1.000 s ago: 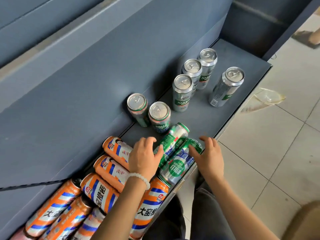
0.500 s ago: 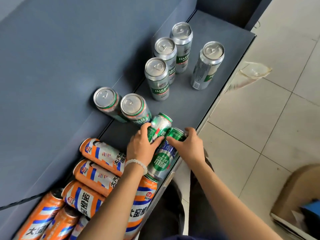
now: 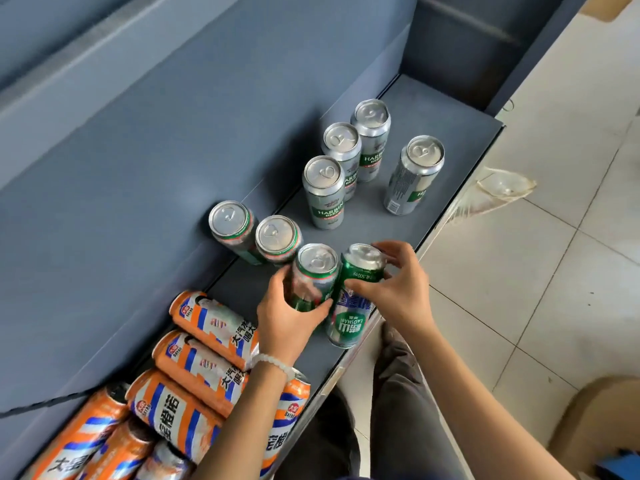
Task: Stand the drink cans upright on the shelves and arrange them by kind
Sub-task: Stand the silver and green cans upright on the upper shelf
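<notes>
My left hand (image 3: 289, 315) grips a green Laoshan can (image 3: 313, 275), now nearly upright on the grey shelf (image 3: 433, 109). My right hand (image 3: 391, 289) grips a second green Laoshan can (image 3: 353, 306) beside it, tilted up with its top toward the far end. Two more green-rimmed cans (image 3: 256, 233) stand upright just behind them against the back wall. Several silver Harbin cans (image 3: 346, 164) stand upright farther along the shelf. Several orange Dayao cans (image 3: 194, 368) lie on their sides at the near left end, under my left forearm.
The shelf's front edge (image 3: 446, 216) runs along a tiled floor (image 3: 554, 271) on the right. A clear plastic scrap (image 3: 505, 183) lies on the floor beside the shelf. A cardboard box (image 3: 595, 420) sits at the lower right. My knees are below the shelf edge.
Both green cans lay on their sides a second ago. My hands have taken hold of them and raised them, the left one almost upright, the right one still tilted.
</notes>
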